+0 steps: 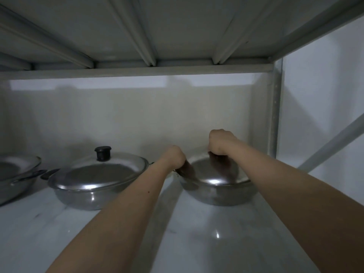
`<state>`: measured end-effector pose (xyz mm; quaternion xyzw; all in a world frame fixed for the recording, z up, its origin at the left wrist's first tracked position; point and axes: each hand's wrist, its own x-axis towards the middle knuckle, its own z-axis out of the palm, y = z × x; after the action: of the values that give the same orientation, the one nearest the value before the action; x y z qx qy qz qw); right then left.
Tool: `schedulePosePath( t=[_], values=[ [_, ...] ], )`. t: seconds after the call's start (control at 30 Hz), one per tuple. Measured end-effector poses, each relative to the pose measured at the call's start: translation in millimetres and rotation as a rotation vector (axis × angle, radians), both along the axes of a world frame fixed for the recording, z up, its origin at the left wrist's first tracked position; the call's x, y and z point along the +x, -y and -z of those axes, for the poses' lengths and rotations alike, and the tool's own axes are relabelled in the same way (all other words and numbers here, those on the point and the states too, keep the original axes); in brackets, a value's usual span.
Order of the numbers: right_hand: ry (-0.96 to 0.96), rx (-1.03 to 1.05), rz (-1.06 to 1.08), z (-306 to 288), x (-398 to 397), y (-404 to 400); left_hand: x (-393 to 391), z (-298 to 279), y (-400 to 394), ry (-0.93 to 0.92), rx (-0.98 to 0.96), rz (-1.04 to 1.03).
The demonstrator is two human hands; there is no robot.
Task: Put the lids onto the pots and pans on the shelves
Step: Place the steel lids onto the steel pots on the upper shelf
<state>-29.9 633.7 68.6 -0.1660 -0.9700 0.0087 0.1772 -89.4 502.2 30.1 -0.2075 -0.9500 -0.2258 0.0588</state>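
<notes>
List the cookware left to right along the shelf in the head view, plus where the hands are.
Open pan, cut by the left edge → lidded pan with black knob → right pan with lid. Left hand at that pan's left rim, right hand on top of its lid.

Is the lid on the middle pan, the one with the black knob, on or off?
On. The lid with the black knob covers the middle pan, its rim meeting the pan's all round the visible side. Neither hand touches it.
</notes>
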Motion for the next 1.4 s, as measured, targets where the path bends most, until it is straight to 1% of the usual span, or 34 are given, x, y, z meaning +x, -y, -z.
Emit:
schedulePosePath(
  t=[0.07, 0.13, 0.37, 0.5, 0.63, 0.77, 0.87, 0.93, 1.0, 1.07, 1.17, 1.3, 1.4],
  values=[
    [0.023, 0.008, -0.016, -3.1, 0.5, -0.5, -2.2, 1.1, -1.2, 0.0, 0.012, 0.0],
    [0.04, 0.005, -0.023, -4.8, 1.1, -0.9, -1.4, 2.1, -0.9, 0.022, 0.063, 0.002],
    [0.026, 0.025, -0.029, 1.5, 0.9, -3.8, -4.6, 8.5, -0.9, 0.002, 0.066, 0.021],
    [-0.021, 0.02, -0.027, 9.6, -0.4, -5.2, 2.5, 8.0, 0.3, -0.003, 0.122, 0.038],
    [-0.085, 0.036, -0.02, 21.3, -1.9, -7.7, 4.9, 9.8, -1.2, -0.008, 0.124, 0.042],
    [-0.069, 0.051, -0.031, 24.0, -1.4, -7.8, 5.5, 12.7, -0.1, 0.002, 0.132, 0.027],
    [-0.017, 0.083, -0.007, 19.6, 5.2, -4.5, 11.9, 11.5, 4.0, 0.048, 0.204, 0.041],
    [-0.042, 0.118, 0.011, 13.8, 12.9, 7.2, 18.2, 6.5, 10.1, 0.044, 0.284, 0.028],
    [-0.155, 0.048, -0.051, 7.6, 20.0, 31.6, 26.9, -1.0, 20.1, -0.002, 0.305, 0.027],
    [-0.259, -0.069, -0.172, 2.9, 25.4, 66.0, 40.7, -8.8, 34.9, -0.066, 0.303, 0.044],
    [-0.333, -0.24, -0.316, 1.8, 34.3, 129.3, 65.7, -12.8, 73.2, -0.145, 0.291, 0.073],
    [-0.455, -0.422, -0.395, 15.3, 47.7, 216.0, 96.8, -5.8, 154.2, -0.23, 0.309, -0.013],
    [-0.505, -0.57, -0.454, 32.9, 66.2, 286.8, 115.2, 8.0, 227.1, -0.218, 0.427, -0.098]
  ],
)
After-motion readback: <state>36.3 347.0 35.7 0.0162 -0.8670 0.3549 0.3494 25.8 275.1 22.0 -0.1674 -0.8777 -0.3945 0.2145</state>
